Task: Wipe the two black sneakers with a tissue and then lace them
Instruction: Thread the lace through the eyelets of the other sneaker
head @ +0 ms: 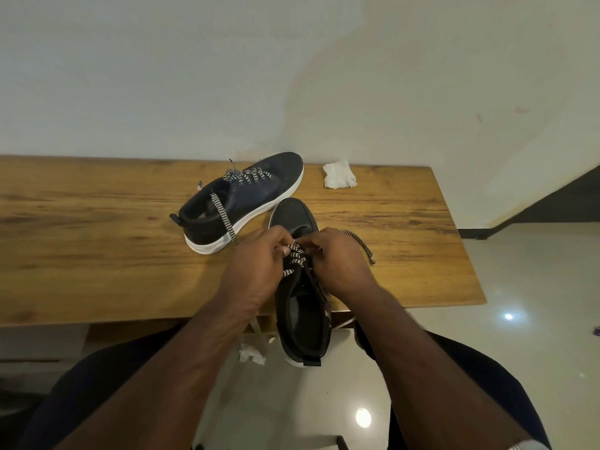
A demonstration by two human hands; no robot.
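Two black sneakers with white soles are on the wooden table. The far sneaker lies at the back, laced with a black-and-white checkered lace whose ends hang loose. The near sneaker points away from me, its heel past the table's front edge. My left hand and my right hand meet over its eyelets, both pinching its checkered lace. One lace end trails to the right over the table. A crumpled white tissue lies at the back right.
The table stands against a white wall. A scrap of white tissue lies on the glossy floor below the table's front edge. My legs in dark trousers are under the table edge. A dark skirting runs at the right.
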